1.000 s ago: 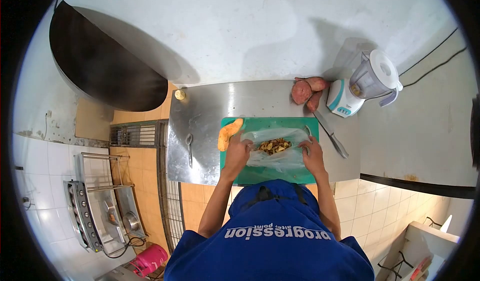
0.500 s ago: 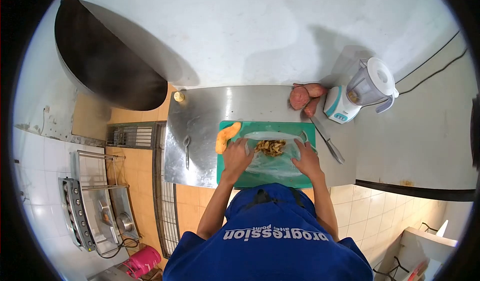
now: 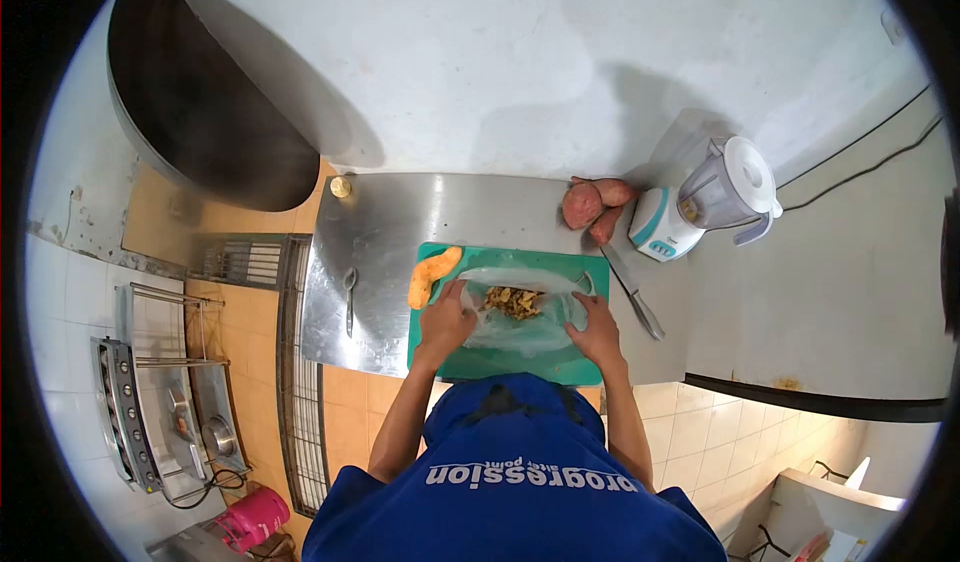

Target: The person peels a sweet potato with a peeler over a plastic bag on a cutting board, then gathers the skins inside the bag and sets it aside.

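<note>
A clear plastic bag [image 3: 490, 335] lies on the green cutting board [image 3: 565, 367], with brown and yellowish pieces [image 3: 513, 303] at its middle. My left hand [image 3: 447, 324] grips the bag's left edge, fingers bent on the plastic. On the opposite side my right hand [image 3: 595, 328] pinches the bag's right edge. Just above my left hand, a peeled orange-yellow root [image 3: 432, 276] rests on the board's upper left corner. A thin curved handle of something [image 3: 589, 282] shows near the board's upper right, above my right hand.
Right of the board lie a knife [image 3: 640, 307] and reddish tubers [image 3: 583, 205], beside a blender [image 3: 700, 207]. A spoon [image 3: 350, 297] and a small yellowish item [image 3: 341, 186] lie on the steel table [image 3: 385, 212]. A large dark wok [image 3: 200, 102] hangs at upper left.
The whole view has shifted, so the table and board appear further left. Both hands remain at the bag's sides, and the bag's opening looks slightly changed in shape.
</note>
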`<action>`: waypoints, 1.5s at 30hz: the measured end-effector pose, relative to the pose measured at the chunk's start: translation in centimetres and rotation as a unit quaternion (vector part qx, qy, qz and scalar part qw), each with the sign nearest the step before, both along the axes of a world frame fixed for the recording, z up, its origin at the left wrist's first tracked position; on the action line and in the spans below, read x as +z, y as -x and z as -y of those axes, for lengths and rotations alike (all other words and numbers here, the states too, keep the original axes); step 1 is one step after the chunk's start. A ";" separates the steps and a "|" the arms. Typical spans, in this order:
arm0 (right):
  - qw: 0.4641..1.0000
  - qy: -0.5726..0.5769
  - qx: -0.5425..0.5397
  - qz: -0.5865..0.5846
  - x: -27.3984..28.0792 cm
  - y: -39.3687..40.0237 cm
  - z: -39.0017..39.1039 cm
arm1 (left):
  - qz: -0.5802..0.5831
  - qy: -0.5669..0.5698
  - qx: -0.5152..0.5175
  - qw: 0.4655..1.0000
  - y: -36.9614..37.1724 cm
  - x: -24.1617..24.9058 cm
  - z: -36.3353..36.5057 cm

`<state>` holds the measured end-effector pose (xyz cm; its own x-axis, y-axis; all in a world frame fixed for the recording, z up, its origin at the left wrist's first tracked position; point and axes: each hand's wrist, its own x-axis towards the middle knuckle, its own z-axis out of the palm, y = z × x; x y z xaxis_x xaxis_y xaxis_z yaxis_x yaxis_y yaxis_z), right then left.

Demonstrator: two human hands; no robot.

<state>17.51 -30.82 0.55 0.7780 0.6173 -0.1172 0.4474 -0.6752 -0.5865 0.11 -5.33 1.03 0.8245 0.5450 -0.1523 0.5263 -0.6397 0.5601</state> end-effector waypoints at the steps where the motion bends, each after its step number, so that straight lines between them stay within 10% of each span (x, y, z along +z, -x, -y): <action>1: 0.999 -0.002 0.004 -0.039 0.0 0.3 -0.1 | 0.000 0.000 0.000 1.000 -0.1 -0.2 0.1; 8: 0.999 -0.025 0.034 0.011 -2.3 -1.6 2.2 | 0.006 0.000 -0.057 0.998 0.6 1.0 -1.7; 15: 0.955 -0.199 -0.180 -0.123 0.4 -1.3 3.4 | 0.219 0.198 0.145 0.944 3.5 -2.2 -2.7; 17: 0.938 -0.214 -0.234 -0.138 -1.7 -1.5 5.2 | 0.087 0.164 0.108 0.977 5.6 -3.1 -3.4; 18: 0.968 -0.161 -0.186 -0.054 -2.4 -1.3 5.8 | -0.045 0.127 0.068 0.989 6.2 -2.9 -3.3; 22: 0.987 -0.028 -0.078 0.138 -4.3 -0.4 5.2 | 0.029 0.043 0.016 0.999 5.4 -3.1 0.4; 38: 0.990 0.096 -0.102 -0.008 -3.0 -2.0 3.7 | 0.124 -0.004 -0.005 0.992 2.5 -7.1 -0.1; 44: 0.986 -0.105 -0.074 0.103 -4.8 -1.7 8.0 | 0.192 0.475 0.246 0.823 8.0 -2.7 0.0; 45: 0.958 -0.209 -0.137 -0.141 -3.0 -1.3 7.7 | 0.189 0.476 0.246 0.823 8.2 -1.4 0.3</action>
<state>18.76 -38.52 -2.47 0.8914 0.4334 -0.1328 0.0717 -0.4240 -0.9028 -8.05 -5.64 -0.40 0.6260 0.6091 -0.4870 0.2636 0.4226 0.8672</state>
